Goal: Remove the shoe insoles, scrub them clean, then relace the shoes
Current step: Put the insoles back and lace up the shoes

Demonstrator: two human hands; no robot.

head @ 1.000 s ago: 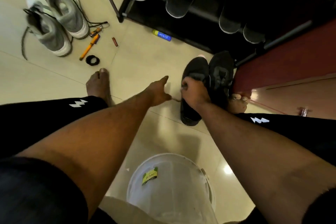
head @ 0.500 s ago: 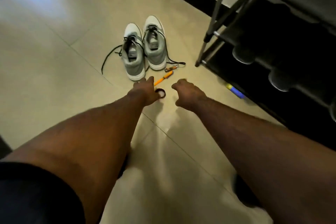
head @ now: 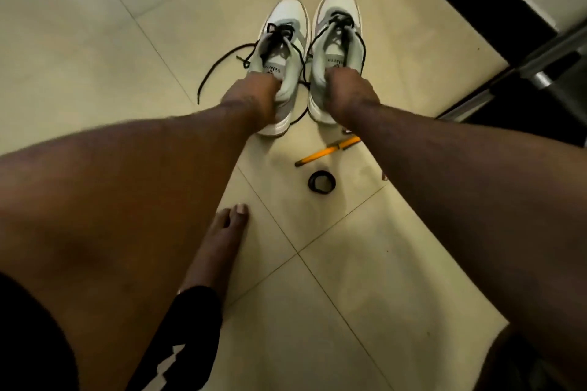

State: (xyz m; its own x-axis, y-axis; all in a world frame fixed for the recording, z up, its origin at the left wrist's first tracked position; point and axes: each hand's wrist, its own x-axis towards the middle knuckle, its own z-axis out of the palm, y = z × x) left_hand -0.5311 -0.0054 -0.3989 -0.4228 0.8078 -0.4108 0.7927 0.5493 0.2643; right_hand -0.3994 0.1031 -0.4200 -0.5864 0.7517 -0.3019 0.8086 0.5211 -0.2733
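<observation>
Two grey-and-white sneakers stand side by side on the tiled floor, toes pointing away from me. My left hand (head: 251,95) grips the heel of the left sneaker (head: 284,41), fingers tucked inside the opening. My right hand (head: 347,94) grips the heel of the right sneaker (head: 338,28) the same way. Both shoes show white insoles with printed lettering. Loose black laces (head: 219,63) trail from the left shoe across the floor.
An orange-handled tool (head: 327,151) and a black ring (head: 321,180) lie on the tiles just behind the shoes. My bare left foot (head: 222,238) rests on the floor. A dark shoe rack frame (head: 536,73) stands at the right.
Both hands have moved from the black shoes over to the grey sneakers and closed on their heels. The view has swung left and forward; the bucket and black shoes are out of sight.
</observation>
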